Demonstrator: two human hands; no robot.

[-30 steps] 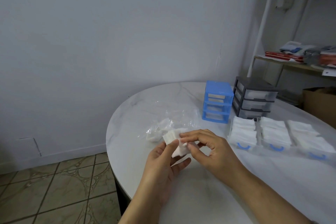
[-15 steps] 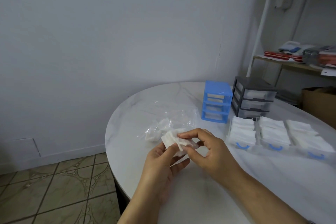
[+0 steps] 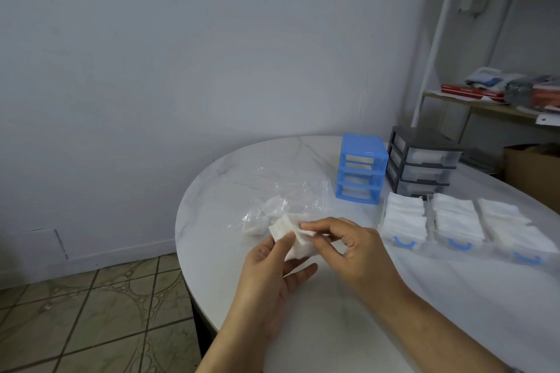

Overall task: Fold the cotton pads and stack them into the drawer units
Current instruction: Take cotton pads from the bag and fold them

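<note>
Above the near left part of a round white marble table [image 3: 303, 327], a person holds a small bundle of white cotton pads [image 3: 291, 235] between both hands. Their left hand [image 3: 269, 278] cradles the bundle from below, thumb pressed against its near face and fingers curled underneath. Their right hand [image 3: 348, 248] pinches the top pad at its right edge between thumb and forefinger. Just beyond the hands lies a crumpled clear plastic bag [image 3: 288, 197] with a few more pads inside. Farther back stands a small blue drawer unit [image 3: 360, 172] with its three drawers taken out, and just to its right a dark grey drawer unit [image 3: 421, 163] with its drawers in. Near these, to the right of the hands, three clear drawers [image 3: 454, 221] with blue handles sit side by side on the table, each filled with stacked white pads. Beyond the table on the far right stands a shelf rack [image 3: 454, 63] holding blurred items.
</note>
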